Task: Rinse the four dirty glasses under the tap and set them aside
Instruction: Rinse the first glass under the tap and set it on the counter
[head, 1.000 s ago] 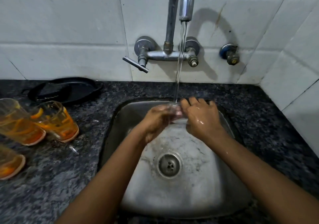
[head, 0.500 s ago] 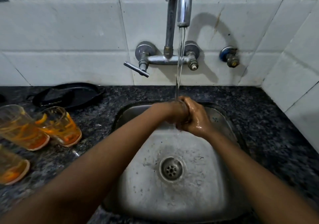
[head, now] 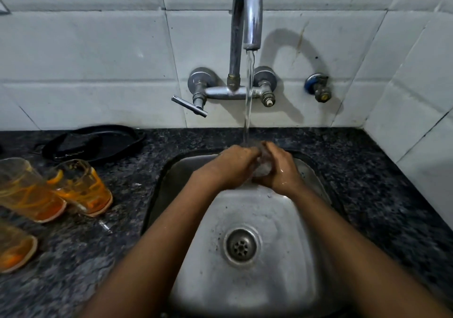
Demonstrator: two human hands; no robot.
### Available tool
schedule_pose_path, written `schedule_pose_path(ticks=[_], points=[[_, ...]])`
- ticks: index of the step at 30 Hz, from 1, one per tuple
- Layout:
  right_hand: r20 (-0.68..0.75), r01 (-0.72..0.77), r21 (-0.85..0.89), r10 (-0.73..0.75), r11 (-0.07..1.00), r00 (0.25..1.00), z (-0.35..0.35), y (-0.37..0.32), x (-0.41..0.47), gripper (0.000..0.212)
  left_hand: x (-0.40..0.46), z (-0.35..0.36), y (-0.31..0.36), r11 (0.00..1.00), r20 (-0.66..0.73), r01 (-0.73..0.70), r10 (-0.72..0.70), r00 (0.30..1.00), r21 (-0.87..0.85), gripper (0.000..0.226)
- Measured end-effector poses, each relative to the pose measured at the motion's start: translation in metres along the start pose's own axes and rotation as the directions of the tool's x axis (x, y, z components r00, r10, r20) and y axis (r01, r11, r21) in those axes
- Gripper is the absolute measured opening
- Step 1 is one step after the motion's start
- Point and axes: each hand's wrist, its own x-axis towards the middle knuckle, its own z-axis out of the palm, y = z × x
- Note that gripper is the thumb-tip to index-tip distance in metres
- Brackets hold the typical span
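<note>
Glass sits between both hands, right under the tap stream, over the back of the sink. Left hand wraps it from the left, right hand cups it from the right — fingers of both curled round it, so most of it is hidden. Only a wet clear patch shows between the fingers. Long axis: can't tell, too covered.

Three other glasses wait on the counter well off to the left: one by the sink edge, one just beside it, one nearer the camera. All carry orange residue, so my read is they're still unrinsed.

Next move likely goes sideways — the left hand is nearer the dirty ones. Counter right of the sink is nearer the right hand for setting down.
</note>
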Motion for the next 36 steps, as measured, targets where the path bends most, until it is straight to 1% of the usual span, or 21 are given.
schedule_pose_path(ticks=[3,6,7,9,11,13,16,18,20,22,23,24,26,28,29,30,31,32,34,35,36], points=[[-0.020,-0.160,-0.095,0.159,0.982,0.987,0.003,-0.011,-0.001,0.061,-0.002,0.023,0.002,0.948,-0.247,0.077,-0.158,0.956,-0.308,0.031],[-0.105,-0.290,-0.325,0.270,0.900,0.957,0.015,-0.039,-0.005,0.043,0.005,0.040,0.013,0.680,-0.431,0.052,-0.520,0.738,-0.732,0.041],[-0.131,-0.271,-0.366,0.239,0.890,0.962,0.021,-0.045,-0.008,0.045,0.008,0.041,0.014,0.652,-0.450,0.062,-0.586,0.674,-0.756,0.045],[-0.086,-0.182,-0.380,0.161,0.907,0.983,0.030,-0.048,-0.016,0.076,0.014,0.039,0.010,0.625,-0.451,0.070,-0.631,0.631,-0.777,0.051],[0.009,-0.140,-0.248,0.147,0.959,0.989,0.029,-0.045,-0.019,0.110,0.015,0.034,0.002,0.577,-0.415,0.030,-0.623,0.663,-0.816,0.047],[0.138,-0.154,0.071,0.143,0.986,0.980,0.022,-0.035,-0.017,0.120,0.012,0.031,-0.004,0.491,-0.362,-0.019,-0.616,0.700,-0.871,0.034],[0.408,-0.336,0.563,0.100,0.755,0.907,0.006,-0.027,-0.024,0.099,0.003,0.029,-0.010,0.231,-0.212,-0.083,-0.618,0.757,-0.969,0.030],[0.487,-0.435,0.630,0.109,0.643,0.866,-0.003,-0.029,-0.029,0.087,0.000,0.030,-0.012,0.111,-0.117,-0.064,-0.594,0.796,-0.992,0.028],[0.438,-0.437,0.504,0.216,0.745,0.873,-0.001,-0.036,-0.031,0.083,0.001,0.033,-0.009,0.204,-0.086,0.045,-0.589,0.803,-0.978,0.026],[0.220,-0.309,0.003,0.301,0.951,0.928,0.008,-0.048,-0.028,0.080,0.007,0.034,0.000,0.364,-0.124,0.155,-0.637,0.761,-0.918,0.026],[0.114,-0.243,-0.229,0.274,0.943,0.955,0.014,-0.052,-0.027,0.083,0.011,0.034,0.003,0.438,-0.179,0.187,-0.668,0.723,-0.880,0.026],[0.076,-0.228,-0.256,0.254,0.940,0.964,0.019,-0.051,-0.026,0.086,0.013,0.032,0.002,0.483,-0.219,0.209,-0.686,0.693,-0.850,0.027],[0.228,-0.310,0.112,0.279,0.944,0.933,0.015,-0.045,-0.023,0.089,0.013,0.025,-0.004,0.422,-0.197,0.164,-0.687,0.699,-0.891,0.026],[0.452,-0.499,0.577,0.256,0.646,0.854,-0.001,-0.040,-0.025,0.068,0.009,0.022,-0.009,0.167,-0.089,0.025,-0.640,0.764,-0.986,0.021],[0.538,-0.558,0.673,0.196,0.486,0.820,-0.006,-0.036,-0.027,0.058,0.008,0.022,-0.010,0.094,-0.074,-0.020,-0.619,0.782,-0.995,0.017],[0.575,-0.590,0.665,0.191,0.457,0.796,-0.008,-0.036,-0.030,0.052,0.008,0.025,-0.011,0.123,-0.086,-0.012,-0.621,0.779,-0.992,0.017],[0.571,-0.597,0.609,0.234,0.522,0.787,-0.005,-0.036,-0.031,0.051,0.010,0.028,-0.010,0.224,-0.110,0.043,-0.623,0.774,-0.974,0.019],[0.517,-0.557,0.490,0.292,0.670,0.805,0.000,-0.039,-0.031,0.052,0.013,0.030,-0.009,0.359,-0.139,0.124,-0.625,0.769,-0.925,0.021],[0.309,-0.389,0.142,0.332,0.910,0.891,0.010,-0.047,-0.029,0.055,0.016,0.029,-0.002,0.546,-0.204,0.239,-0.629,0.751,-0.803,0.023],[0.241,-0.331,0.030,0.315,0.943,0.918,0.012,-0.046,-0.027,0.055,0.017,0.029,-0.001,0.573,-0.233,0.249,-0.637,0.735,-0.781,0.026],[0.272,-0.359,0.089,0.324,0.929,0.906,0.010,-0.043,-0.025,0.051,0.016,0.030,-0.002,0.581,-0.264,0.223,-0.635,0.726,-0.782,0.031]])
